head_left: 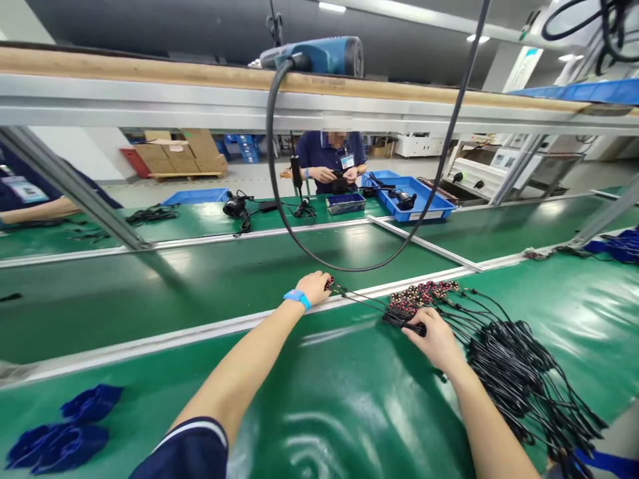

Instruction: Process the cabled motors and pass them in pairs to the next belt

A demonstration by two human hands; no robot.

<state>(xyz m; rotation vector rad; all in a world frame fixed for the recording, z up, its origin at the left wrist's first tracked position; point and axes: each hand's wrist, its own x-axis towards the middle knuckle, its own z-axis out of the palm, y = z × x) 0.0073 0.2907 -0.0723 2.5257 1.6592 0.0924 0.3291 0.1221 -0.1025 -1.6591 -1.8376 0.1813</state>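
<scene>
My left hand (315, 287), with a blue band on its wrist, is closed on the small red-and-black end of a cable at the white rail. That thin black cable (367, 297) runs right, toward a cluster of red, black and gold cable ends (422, 294). My right hand (435, 336) pinches a black cable piece (418, 328) just below this cluster. Beside and beyond the right forearm spreads a large pile of black cables (514, 362) on the green tabletop (349, 399). Part of what each hand grips is hidden by the fingers.
Dark blue pieces (64, 429) lie at lower left. A black cord (272, 153) loops down from a blue power tool (329, 56) on the overhead shelf. Across the green belt (224, 266), a co-worker (332, 159) handles a dark part near blue trays (419, 199). Another person's arm shows left.
</scene>
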